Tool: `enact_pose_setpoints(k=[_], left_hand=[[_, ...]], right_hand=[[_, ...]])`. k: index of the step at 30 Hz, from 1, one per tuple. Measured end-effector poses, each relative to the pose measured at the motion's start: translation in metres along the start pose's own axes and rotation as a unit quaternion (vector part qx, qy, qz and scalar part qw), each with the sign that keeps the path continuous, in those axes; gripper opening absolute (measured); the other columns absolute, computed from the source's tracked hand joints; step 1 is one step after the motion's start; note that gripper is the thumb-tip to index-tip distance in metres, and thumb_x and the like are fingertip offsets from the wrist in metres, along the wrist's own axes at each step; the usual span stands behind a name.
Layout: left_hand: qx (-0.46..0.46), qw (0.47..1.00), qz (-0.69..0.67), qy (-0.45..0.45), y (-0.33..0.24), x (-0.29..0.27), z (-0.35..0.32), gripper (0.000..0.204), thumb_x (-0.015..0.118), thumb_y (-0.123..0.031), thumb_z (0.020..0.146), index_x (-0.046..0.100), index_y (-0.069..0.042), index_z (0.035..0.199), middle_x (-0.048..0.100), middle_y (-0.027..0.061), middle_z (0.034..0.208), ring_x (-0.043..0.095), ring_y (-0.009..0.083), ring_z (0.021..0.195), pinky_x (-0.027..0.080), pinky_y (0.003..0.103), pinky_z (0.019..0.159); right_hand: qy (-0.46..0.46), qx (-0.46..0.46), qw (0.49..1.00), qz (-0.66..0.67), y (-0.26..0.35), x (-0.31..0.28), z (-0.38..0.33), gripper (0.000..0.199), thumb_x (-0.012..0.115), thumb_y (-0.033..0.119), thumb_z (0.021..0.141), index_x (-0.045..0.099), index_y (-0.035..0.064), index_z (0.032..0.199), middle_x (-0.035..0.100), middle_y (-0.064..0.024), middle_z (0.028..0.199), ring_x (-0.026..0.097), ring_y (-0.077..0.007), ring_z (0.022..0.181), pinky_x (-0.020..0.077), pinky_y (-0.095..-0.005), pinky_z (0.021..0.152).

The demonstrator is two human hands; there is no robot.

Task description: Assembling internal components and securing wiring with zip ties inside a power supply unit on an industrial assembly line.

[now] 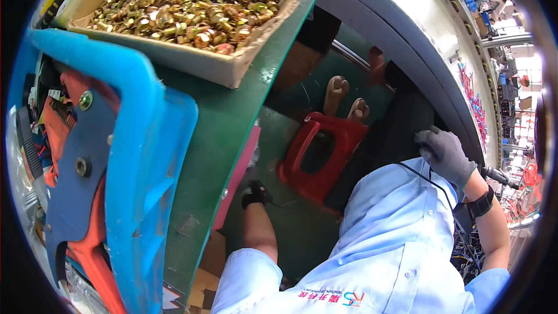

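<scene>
Blue plastic crate (145, 157) fills the left of the scene, with orange and dark blue parts (81, 157) packed inside it. Far and just right of it, a cardboard box (232, 67) brimming with brass-coloured nuts and washers (192, 0) rests on a green table edge (232, 122). Below that edge, the left hand (256, 193) in a dark glove reaches down toward the green floor; whether its fingers are closed or apart cannot be told. Just right of it stands a red plastic stool (317, 157) with bare feet (346, 97) beyond it. Farther right, the right hand (444, 154) in a grey glove is curled shut around a dark tool (497, 175), pressed near the large grey curved metal ring (418, 35). A black wristband (482, 202) sits on that arm.
</scene>
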State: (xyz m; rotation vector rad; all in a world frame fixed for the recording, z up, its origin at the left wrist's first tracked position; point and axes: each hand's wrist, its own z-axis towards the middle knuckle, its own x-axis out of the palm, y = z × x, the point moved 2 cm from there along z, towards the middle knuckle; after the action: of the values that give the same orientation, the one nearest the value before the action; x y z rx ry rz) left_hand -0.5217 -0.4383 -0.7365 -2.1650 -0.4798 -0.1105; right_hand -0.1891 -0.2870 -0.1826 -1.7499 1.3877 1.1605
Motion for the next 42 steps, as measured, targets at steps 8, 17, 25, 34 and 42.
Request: enact_pose_setpoints(k=[8,17,25,34,42], left_hand=[[-0.205,0.930,-0.295,-0.077,-0.129,0.094,-0.086,0.045,0.062,-0.007,0.088,0.056,0.000,0.132,0.061,0.0160,0.121,0.058,0.0293,0.117,0.049,0.042,0.100],[-0.236,0.965,-0.104,-0.048,-0.204,0.109,-0.089,0.051,0.062,-0.004,0.087,0.050,0.003,0.136,0.060,0.0149,0.123,0.061,0.0311,0.112,0.051,0.042,0.098],[-0.297,0.924,-0.237,-0.047,-0.211,0.091,-0.108,0.049,0.067,-0.012,0.086,0.055,0.002,0.131,0.064,0.0140,0.119,0.063,0.0296,0.107,0.054,0.042,0.093],[-0.186,0.982,-0.015,-0.038,-0.194,0.113,-0.106,0.054,0.062,-0.036,0.096,0.056,0.003,0.133,0.065,0.0120,0.119,0.062,0.0238,0.106,0.051,0.038,0.093],[-0.202,0.968,0.054,-0.136,-0.130,0.102,-0.082,0.055,0.066,-0.039,0.094,0.057,0.001,0.131,0.064,0.0102,0.114,0.061,0.0222,0.099,0.051,0.038,0.089]], right_hand=[[-0.016,-0.004,0.988,0.155,-0.034,0.008,0.012,0.014,0.062,0.001,0.081,0.066,0.0031,0.094,0.066,-0.0145,0.095,0.065,-0.0354,0.085,0.0530,-0.0417,0.075],[-0.025,-0.033,0.969,0.242,-0.058,0.015,0.022,0.010,0.064,-0.001,0.080,0.066,0.0027,0.089,0.066,-0.0153,0.088,0.066,-0.0343,0.082,0.0534,-0.0404,0.074],[-0.032,-0.032,0.959,0.280,0.014,0.049,0.130,0.055,0.070,0.041,0.084,0.062,0.0002,0.121,0.069,-0.0209,0.108,0.066,-0.0379,0.104,0.0505,-0.0442,0.091],[0.172,0.036,0.804,0.568,0.068,0.172,0.147,0.059,0.071,0.035,0.079,0.058,-0.0038,0.121,0.066,-0.0245,0.114,0.064,-0.0381,0.108,0.0493,-0.0417,0.094],[0.156,0.155,0.688,0.692,-0.006,0.023,0.070,0.058,0.068,0.019,0.077,0.054,-0.0060,0.128,0.065,-0.0159,0.113,0.062,-0.0217,0.104,0.0476,-0.0332,0.095]])
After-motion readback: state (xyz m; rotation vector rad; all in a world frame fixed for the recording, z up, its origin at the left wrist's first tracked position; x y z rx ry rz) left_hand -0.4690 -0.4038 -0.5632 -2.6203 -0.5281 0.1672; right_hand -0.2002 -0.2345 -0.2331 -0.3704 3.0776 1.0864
